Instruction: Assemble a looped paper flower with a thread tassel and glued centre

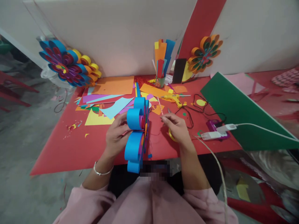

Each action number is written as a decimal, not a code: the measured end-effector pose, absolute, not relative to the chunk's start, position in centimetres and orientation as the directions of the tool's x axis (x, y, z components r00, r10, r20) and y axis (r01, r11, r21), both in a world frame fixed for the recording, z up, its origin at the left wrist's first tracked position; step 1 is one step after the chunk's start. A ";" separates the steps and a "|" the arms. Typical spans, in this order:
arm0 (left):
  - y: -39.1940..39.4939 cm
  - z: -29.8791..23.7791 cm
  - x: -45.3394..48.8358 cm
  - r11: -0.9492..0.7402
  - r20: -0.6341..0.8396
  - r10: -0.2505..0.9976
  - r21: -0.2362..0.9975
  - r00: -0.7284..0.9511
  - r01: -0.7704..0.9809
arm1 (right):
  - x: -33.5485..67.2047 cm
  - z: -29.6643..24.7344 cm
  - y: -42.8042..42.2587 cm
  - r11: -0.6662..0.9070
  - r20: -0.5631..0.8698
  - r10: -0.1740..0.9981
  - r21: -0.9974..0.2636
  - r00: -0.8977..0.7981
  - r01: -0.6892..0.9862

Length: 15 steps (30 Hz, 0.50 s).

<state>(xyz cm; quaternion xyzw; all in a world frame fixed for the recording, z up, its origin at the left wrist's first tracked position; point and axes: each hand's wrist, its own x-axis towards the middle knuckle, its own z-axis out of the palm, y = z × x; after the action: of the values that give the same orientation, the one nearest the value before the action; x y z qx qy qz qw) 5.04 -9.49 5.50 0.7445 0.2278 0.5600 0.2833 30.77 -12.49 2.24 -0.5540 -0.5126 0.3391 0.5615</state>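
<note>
Basically, main risk is crush: the blue paper flower [135, 119] stands on edge just left of centre frame, and its loops look like thin strips. If the left hand [118, 133] squeezes harder, a loop could buckle or a joint could pop. Lower loops hang around the worktop's [58, 149] near edge, so a dip could knock them.

Second risk, right of centre: the glue gun's [173, 99] black cord [192, 122] loops close to the right hand [176, 127]. A sleeve or wrist snag might drag the gun; if it's hot, that's a burn or glue on the paper scraps [100, 119]. Can't tell if it's powered. White cable [217, 158] runs past the right forearm to the plugs [211, 135], same snag hazard. Scissors [171, 136] sit partly hidden under the right hand; careless drop, possible nick.

Pose: left forearm angles up and right from lower left, bracelet [102, 170] at the wrist, fingers curled behind the loops, holding the flower on its left side. Right forearm angles up and left from lower right, palm down, thumb and index drawn narrow by the lower end of a striped stick [159, 105]. Can't tell whether they grip it.
</note>
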 end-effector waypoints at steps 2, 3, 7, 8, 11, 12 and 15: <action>-8.8 5.6 5.2 -0.756 0.723 0.639 0.653 0.261 0.042 | 32.9 1.6 -10.2 0.127 0.261 0.913 -0.913 0.314 0.388; -8.4 5.5 5.2 -0.769 0.733 0.625 0.637 0.268 0.053 | 33.9 1.4 -8.8 0.084 0.309 0.879 -0.849 0.362 0.521; -6.8 4.8 5.8 -0.832 0.786 0.536 0.553 0.306 0.039 | 37.4 1.2 -3.4 -0.377 0.262 0.800 -0.481 0.540 0.792; -6.5 4.6 6.0 -0.845 0.797 0.516 0.535 0.315 0.032 | 38.0 1.1 -2.3 -0.483 0.174 0.799 -0.383 0.575 0.787; -6.0 4.0 6.3 -0.868 0.808 0.481 0.494 0.339 0.053 | 39.2 0.8 -0.1 -0.549 0.043 0.807 -0.309 0.589 0.776; -5.9 3.9 6.3 -0.871 0.809 0.478 0.487 0.341 0.066 | 39.4 0.6 0.4 -0.555 0.015 0.811 -0.298 0.585 0.777; -5.8 3.8 6.0 -0.873 0.814 0.481 0.480 0.324 0.089 | 40.0 -0.1 1.5 -0.581 -0.034 0.805 -0.251 0.593 0.774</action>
<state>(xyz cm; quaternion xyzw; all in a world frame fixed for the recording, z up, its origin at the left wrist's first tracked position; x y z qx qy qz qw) 5.99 -5.81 3.83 0.7941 0.1796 0.5529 0.1773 39.97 1.47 -0.08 -0.8861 -0.4455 0.0723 0.1053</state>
